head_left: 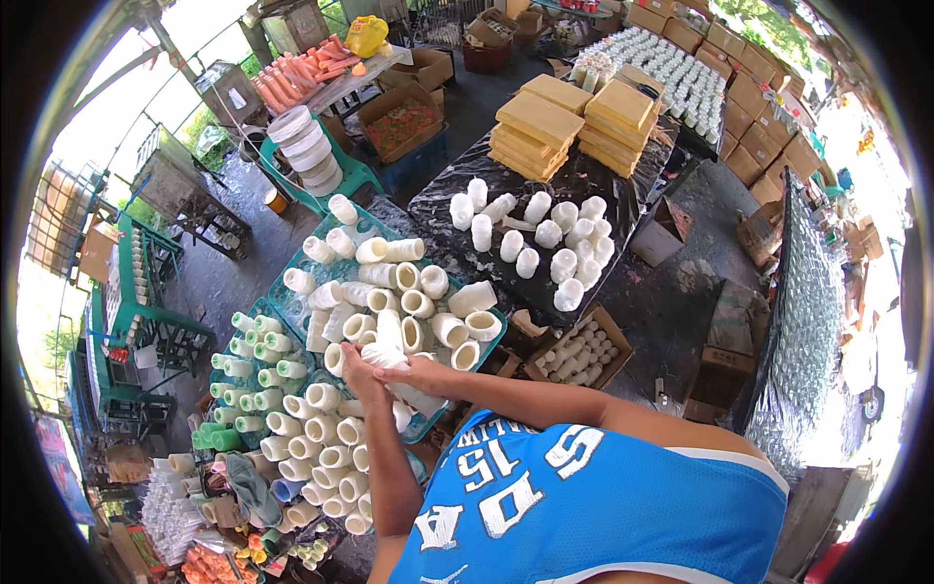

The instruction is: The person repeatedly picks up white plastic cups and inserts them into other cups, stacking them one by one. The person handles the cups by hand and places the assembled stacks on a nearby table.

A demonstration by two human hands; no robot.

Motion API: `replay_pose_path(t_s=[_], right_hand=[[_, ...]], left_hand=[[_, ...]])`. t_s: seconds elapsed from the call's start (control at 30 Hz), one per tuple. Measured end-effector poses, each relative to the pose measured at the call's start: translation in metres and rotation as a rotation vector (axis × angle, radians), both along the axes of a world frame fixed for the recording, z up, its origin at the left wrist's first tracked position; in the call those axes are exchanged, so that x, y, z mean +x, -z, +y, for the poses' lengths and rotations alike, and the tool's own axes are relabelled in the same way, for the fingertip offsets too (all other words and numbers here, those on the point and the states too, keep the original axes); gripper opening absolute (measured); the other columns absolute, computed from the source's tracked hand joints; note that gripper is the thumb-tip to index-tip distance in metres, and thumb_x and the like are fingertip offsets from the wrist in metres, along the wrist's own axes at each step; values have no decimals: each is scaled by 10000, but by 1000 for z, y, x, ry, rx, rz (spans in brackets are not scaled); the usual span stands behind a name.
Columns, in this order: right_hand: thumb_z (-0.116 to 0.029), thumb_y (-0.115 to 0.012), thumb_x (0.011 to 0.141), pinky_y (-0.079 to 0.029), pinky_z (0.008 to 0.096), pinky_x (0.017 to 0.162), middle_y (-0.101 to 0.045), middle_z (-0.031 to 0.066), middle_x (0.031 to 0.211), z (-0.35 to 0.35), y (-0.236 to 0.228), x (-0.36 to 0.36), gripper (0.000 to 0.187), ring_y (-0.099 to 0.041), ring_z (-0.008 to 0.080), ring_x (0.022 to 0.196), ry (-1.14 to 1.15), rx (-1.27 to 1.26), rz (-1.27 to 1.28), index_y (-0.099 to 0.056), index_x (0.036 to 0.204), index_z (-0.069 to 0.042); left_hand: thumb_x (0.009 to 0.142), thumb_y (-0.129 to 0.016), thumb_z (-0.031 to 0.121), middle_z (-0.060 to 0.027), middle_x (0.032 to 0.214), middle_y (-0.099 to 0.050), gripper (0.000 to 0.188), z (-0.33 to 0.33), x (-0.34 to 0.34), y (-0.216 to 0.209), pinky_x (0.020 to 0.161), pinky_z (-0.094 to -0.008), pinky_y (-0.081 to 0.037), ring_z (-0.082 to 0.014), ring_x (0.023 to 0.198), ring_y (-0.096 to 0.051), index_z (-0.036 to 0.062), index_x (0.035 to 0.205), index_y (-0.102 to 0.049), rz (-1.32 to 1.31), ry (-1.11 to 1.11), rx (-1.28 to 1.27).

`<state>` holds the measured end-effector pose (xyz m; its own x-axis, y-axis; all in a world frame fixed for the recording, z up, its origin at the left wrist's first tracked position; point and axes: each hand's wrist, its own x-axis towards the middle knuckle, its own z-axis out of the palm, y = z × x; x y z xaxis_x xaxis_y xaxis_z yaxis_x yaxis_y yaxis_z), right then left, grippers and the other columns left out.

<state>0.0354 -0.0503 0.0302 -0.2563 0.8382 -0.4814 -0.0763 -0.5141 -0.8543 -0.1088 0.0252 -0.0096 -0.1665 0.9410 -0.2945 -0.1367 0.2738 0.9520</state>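
My left hand (362,378) and my right hand (413,376) are close together over the crowded tray, both closed around a smooth white candle-like piece (389,336). Its upper end sticks up past my fingers; my grip hides the lower part. Hollow cream tube-shaped moulds (416,304) crowd the green tray (494,343) just beyond my hands, many lying on their sides with open ends showing. More cream moulds (324,428) are packed upright to the left of my left forearm. Pale green moulds (265,346) fill the area farther left.
Several white moulded pieces (564,263) stand on the black plastic-covered table (457,175), with yellow slabs (535,127) stacked behind. An open cardboard box (623,355) of white pieces sits below that table. A green chair (355,175) holds stacked white rings (304,146). Glass jars (803,311) line the right side.
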Motion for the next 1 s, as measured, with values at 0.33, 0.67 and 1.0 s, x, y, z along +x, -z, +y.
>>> replay_pose_path(t_s=[0.33, 0.67, 1.0], right_hand=[[-741, -689, 879, -524, 376, 969, -697, 210, 1226, -21, -15, 92, 971, -681, 271, 1078, -140, 87, -320, -591, 1376, 87], [-428, -775, 978, -568, 384, 866, -728, 148, 1113, -4, -19, 272, 597, -707, 212, 1002, 740, 400, -523, -567, 1330, 7], [-423, -852, 852, -535, 478, 975, -709, 289, 1194, 175, 47, 406, 697, -681, 442, 1139, 624, 649, -1111, -613, 1283, 70]], left_hand=[[1125, -473, 432, -70, 1034, -671, 408, 26, 25, 1, 828, -369, -575, -215, 922, -684, 63, 1049, -629, -239, -181, -31], [1047, -560, 546, -101, 1194, -723, 496, -29, 23, 12, 888, -628, -581, -339, 1099, -696, 139, 1326, -615, -768, 108, -443], [1040, -536, 620, -125, 1191, -750, 643, -69, 3, 17, 974, -612, -556, -345, 1102, -712, 41, 1298, -641, -902, 16, -353]])
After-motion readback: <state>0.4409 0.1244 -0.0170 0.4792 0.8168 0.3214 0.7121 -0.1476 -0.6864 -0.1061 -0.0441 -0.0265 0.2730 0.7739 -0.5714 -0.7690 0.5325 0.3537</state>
